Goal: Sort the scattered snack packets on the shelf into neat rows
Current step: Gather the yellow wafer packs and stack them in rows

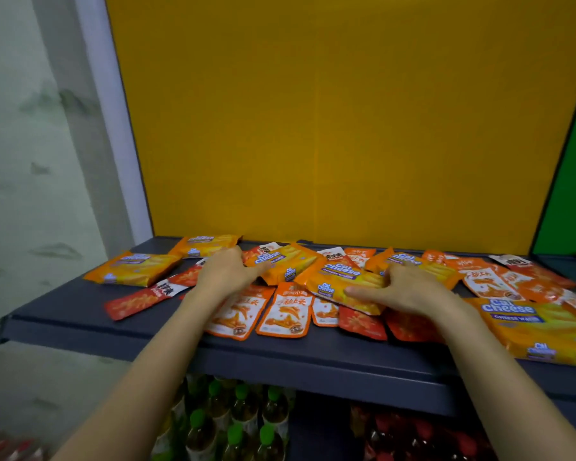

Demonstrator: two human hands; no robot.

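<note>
Orange snack packets lie scattered on a dark blue shelf (80,314). My left hand (228,271) holds the left end of one yellow Cal Cheese packet (290,261), thumb on top of it. My right hand (403,289) grips a second Cal Cheese packet (340,277) at its right end, with the thumb lying along its front. More Cal Cheese packets lie at the far left (133,269), the back left (203,246) and the front right (529,331). Small orange-and-white pouches (285,311) and red pouches (137,301) lie mixed along the front and right.
A yellow back panel (313,128) rises behind the shelf, with a green panel (572,194) at the right. Below the shelf stand green-capped bottles (240,420) and red-capped bottles (413,437). The shelf's left front corner shows bare surface.
</note>
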